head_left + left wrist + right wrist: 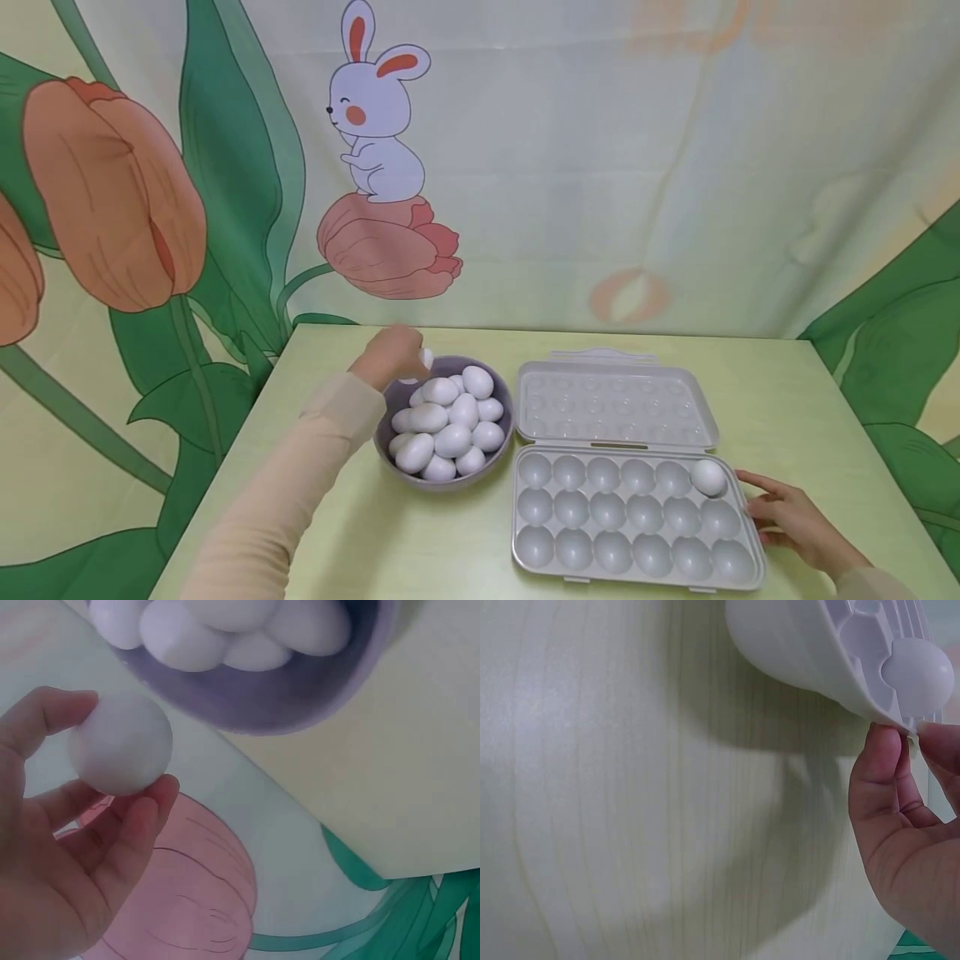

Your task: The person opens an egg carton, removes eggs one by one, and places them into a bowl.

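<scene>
My left hand (390, 357) is over the far left rim of a purple-grey bowl (444, 484). Between its thumb and fingertips it holds a white egg (120, 744), clear of the bowl in the left wrist view. White eggs (453, 440) are heaped inside the bowl. To the right lies an open grey egg carton (643, 514) with rows of round hollows. One egg (708, 477) sits in its far right hollow. At the carton's right edge, my right hand (798, 521) pinches the rim between thumb and fingers, as the right wrist view shows.
The carton's lid (615, 404) is folded back flat on the table, behind the base. A pale wood-grain table (795, 400) carries everything. Behind it hangs a curtain (540, 183) printed with tulips and a rabbit.
</scene>
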`<state>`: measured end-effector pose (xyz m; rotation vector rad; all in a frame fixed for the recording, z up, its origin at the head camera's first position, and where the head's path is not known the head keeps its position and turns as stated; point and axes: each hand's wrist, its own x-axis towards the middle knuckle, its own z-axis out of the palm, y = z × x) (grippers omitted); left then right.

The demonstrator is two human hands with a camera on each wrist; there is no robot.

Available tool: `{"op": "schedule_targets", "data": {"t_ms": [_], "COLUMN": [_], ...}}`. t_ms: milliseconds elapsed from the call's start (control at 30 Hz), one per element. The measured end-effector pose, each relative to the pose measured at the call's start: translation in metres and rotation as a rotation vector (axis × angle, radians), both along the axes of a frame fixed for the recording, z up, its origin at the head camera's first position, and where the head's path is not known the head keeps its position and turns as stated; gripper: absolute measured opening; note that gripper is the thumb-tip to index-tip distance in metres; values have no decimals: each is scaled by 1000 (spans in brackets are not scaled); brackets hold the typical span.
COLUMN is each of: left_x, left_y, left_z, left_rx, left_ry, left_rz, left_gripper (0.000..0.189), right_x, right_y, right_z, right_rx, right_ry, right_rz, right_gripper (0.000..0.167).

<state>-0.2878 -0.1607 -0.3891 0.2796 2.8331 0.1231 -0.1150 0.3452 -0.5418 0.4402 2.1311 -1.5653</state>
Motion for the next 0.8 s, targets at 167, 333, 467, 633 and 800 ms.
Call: {"op": "schedule_targets", "data": {"t_ms": [167, 333, 467, 633, 800], "left_x": [3, 5, 5, 5, 7], "left_y": [-8, -11, -15, -18, -17], "left_z": [-10, -17, -26, -36, -38], "left_rx": [-38, -36, -35, -25, -7], "left_ry": [-5, -4, 8, 28, 17], "left_rz": [8, 22, 21, 22, 30], "left_gripper": [24, 20, 19, 18, 19], "right_x": [1, 2, 2, 3, 2], "right_y": [-1, -2, -2, -2, -1], "right_z": [-1, -1, -2, -3, -4], "right_rx": [0, -2, -7, -13, -9], "right_ry": [-2, 2, 4, 5, 1], "right_rz": [-5, -6, -7, -7, -15], "right_gripper": [59, 59, 59, 59, 59]}}
